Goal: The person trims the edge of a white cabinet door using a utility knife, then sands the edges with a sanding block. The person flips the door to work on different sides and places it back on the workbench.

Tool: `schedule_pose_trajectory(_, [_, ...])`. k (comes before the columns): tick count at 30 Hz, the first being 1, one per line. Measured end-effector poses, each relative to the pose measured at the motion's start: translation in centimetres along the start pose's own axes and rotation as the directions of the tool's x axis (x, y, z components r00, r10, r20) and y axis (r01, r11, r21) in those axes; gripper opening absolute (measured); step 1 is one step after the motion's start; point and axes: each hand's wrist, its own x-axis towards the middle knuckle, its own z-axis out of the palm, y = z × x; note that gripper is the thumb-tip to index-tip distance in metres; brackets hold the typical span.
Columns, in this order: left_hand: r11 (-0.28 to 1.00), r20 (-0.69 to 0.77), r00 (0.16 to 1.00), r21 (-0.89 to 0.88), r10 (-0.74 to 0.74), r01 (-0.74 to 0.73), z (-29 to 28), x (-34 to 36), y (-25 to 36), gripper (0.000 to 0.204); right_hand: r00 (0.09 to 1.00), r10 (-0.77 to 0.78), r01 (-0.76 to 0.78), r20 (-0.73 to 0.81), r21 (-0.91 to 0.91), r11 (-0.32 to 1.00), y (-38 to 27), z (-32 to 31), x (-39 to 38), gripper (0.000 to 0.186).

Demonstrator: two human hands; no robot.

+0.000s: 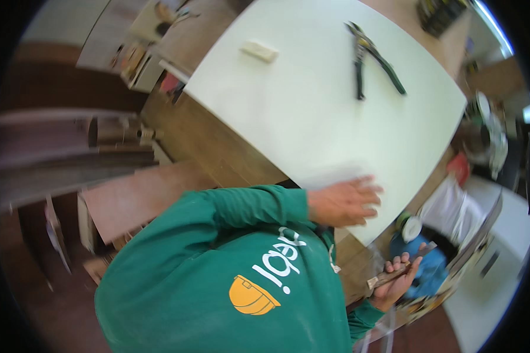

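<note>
A person in a green sweatshirt (218, 276), with white lettering and a yellow helmet printed on the chest, stands by a big white panel (312, 120). Low at the person's right side, the right hand (397, 279) has its fingers curled round a narrow strip (388, 276), brownish and tilted, one end poking out past the thumb; I can't tell whether it's wood or a tool. The left hand (344, 202) reaches across in front of the body, over the near edge of the panel, its fingers loosely spread and blurred; I can't make out whether they touch the surface. Just beyond the right hand is something blue (433, 273), with a round white lid (412, 228) near it and a white sack (450, 206) behind. Off to the person's left, a reddish-brown board (147, 197) lies beside stacked timber. Farther up the panel, well apart from both hands, a pair of snips (364, 46) lies with its green handles spread, and a small pale block (259, 51) rests to the left of it. Past the panel's far right corner, a dark container (439, 16) stands on a brown surface.
</note>
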Motion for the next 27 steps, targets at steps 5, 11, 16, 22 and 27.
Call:
schedule_pose_trajectory(5, [0.625, -0.693, 0.557, 0.195, -0.458, 0.756, -12.8, -14.3, -3.3, 0.045, 0.981, 0.13, -0.066, 0.141, -0.392, 0.917, 2.3, 7.1, 4.2, 0.052])
schedule_pose_trajectory(11, [0.447, -0.384, -0.452, -0.894, -0.805, -0.037, -17.4, -32.8, -11.4, 0.06, 0.88, 0.165, 0.017, 0.445, -0.378, 0.926, 4.9, 15.1, 7.2, 0.05])
schedule_pose_trajectory(16, [0.454, -0.456, -0.069, -0.837, -0.887, -0.305, -19.2, -37.0, -18.4, 0.058, 0.815, 0.251, 0.063, 0.522, -0.512, 0.857, 15.3, 22.6, 5.0, 0.049])
schedule_pose_trajectory(22, [0.242, -0.343, 0.141, -0.848, -0.929, -0.471, -21.4, -37.0, -19.6, 0.038, 0.884, 0.086, 0.251, 0.459, -0.622, 0.742, 23.4, 25.2, 2.9, 0.044])
schedule_pose_trajectory(27, [0.101, -0.218, 0.202, -0.876, -0.955, -0.471, -22.1, -39.2, -20.4, 0.046, 0.921, 0.099, 0.194, 0.376, -0.666, 0.72, 23.0, 26.4, 3.5, 0.043])
